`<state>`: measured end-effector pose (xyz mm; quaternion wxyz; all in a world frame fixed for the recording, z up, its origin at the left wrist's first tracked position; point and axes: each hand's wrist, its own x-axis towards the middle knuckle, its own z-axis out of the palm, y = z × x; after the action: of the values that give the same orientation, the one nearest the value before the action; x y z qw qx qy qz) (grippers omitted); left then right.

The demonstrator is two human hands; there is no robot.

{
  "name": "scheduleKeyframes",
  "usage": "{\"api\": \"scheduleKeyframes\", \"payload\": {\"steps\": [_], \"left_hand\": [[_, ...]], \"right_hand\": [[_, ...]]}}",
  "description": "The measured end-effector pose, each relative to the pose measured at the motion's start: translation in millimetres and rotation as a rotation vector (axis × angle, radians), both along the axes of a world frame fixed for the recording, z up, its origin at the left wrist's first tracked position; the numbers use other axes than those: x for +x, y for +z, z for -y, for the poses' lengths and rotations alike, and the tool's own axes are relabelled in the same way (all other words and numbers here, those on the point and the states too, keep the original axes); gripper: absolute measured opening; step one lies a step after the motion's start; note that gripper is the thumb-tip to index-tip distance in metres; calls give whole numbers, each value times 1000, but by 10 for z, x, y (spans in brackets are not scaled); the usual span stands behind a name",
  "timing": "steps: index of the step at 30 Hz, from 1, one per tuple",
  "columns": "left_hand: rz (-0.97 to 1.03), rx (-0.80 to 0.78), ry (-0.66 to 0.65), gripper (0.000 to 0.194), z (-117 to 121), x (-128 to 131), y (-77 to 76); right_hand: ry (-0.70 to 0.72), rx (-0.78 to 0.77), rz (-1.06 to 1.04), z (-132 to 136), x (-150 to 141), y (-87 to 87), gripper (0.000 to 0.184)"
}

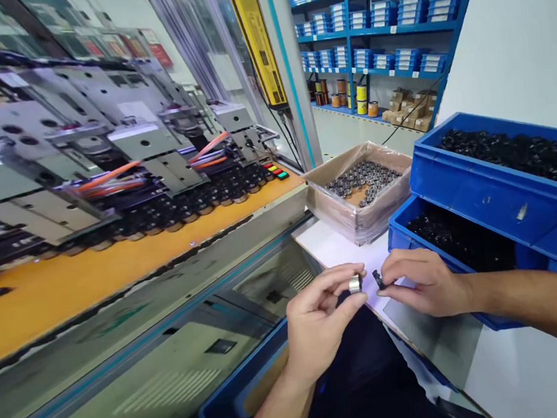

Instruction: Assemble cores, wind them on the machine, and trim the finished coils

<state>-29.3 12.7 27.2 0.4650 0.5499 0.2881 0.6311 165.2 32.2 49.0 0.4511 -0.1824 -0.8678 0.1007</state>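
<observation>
Between the thumb and fingers of my left hand [323, 311] is a small silvery metal ring [355, 284], its open side turned to the right. My right hand [420, 283] pinches a small black plastic part [378, 279] by its edge. The two pieces face each other a short gap apart, above the edge of the white table [322, 237]. Fingertips cover some of both pieces, so the black part's exact shape is hard to make out.
A plastic-lined cardboard box [333, 206] holds many metal rings. Two stacked blue bins [498, 194] with black parts stand at the right. Leftward runs a machine with an orange bench [200, 228] and a row of black pieces. A yellow sensor bar [260, 43] stands behind.
</observation>
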Motion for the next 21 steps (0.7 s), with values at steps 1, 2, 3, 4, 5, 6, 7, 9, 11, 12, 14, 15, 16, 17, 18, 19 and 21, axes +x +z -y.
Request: {"api": "scheduleKeyframes", "payload": {"steps": [1,2,3,4,5,6,7,9,11,12,14,15,16,17,18,19,21], "left_hand": [[8,-27,6,32,-2,14,-6],[15,-53,2,36,-2,27,-12],[22,-75,-9,36,-2,38,-16],[26,-94,-23,35,-1,49,-18],[30,-111,-35,32,0,57,-20],[33,-131,-50,30,2,64,-22],[40,-151,-63,29,2,70,-25],[63,-191,-94,26,1,79,-39],[103,-226,-134,24,-2,87,-63],[126,-237,-151,24,-4,91,-77],[159,-241,-162,22,-7,99,-101],[170,-230,-149,20,-6,104,-108],[177,-214,-128,19,-5,109,-112],[179,-200,-109,20,-4,114,-114],[178,-193,-93,22,-3,117,-114],[174,-190,-82,25,-3,119,-114],[164,-192,-75,29,-7,113,-118]], "right_hand": [[0,10,-6,-4,0,2,5],[-2,19,-10,-7,0,2,5],[-2,31,-15,-10,1,0,5],[-4,41,-17,-11,2,-3,5],[-7,47,-17,-10,3,-7,5],[-10,49,-16,-9,4,-9,4],[-13,48,-11,-7,4,-11,4],[-15,51,-4,-6,2,-12,4],[-13,60,-1,-10,-1,-12,4],[-13,67,-1,-13,-2,-12,4],[-17,78,1,-20,-5,-14,3],[-19,78,3,-23,-5,-16,3],[-21,75,6,-24,-5,-17,3],[-23,71,7,-24,-4,-19,3],[-25,67,9,-23,-3,-20,3],[-26,64,10,-22,-2,-21,2],[-26,65,10,-19,2,-22,3]]}}
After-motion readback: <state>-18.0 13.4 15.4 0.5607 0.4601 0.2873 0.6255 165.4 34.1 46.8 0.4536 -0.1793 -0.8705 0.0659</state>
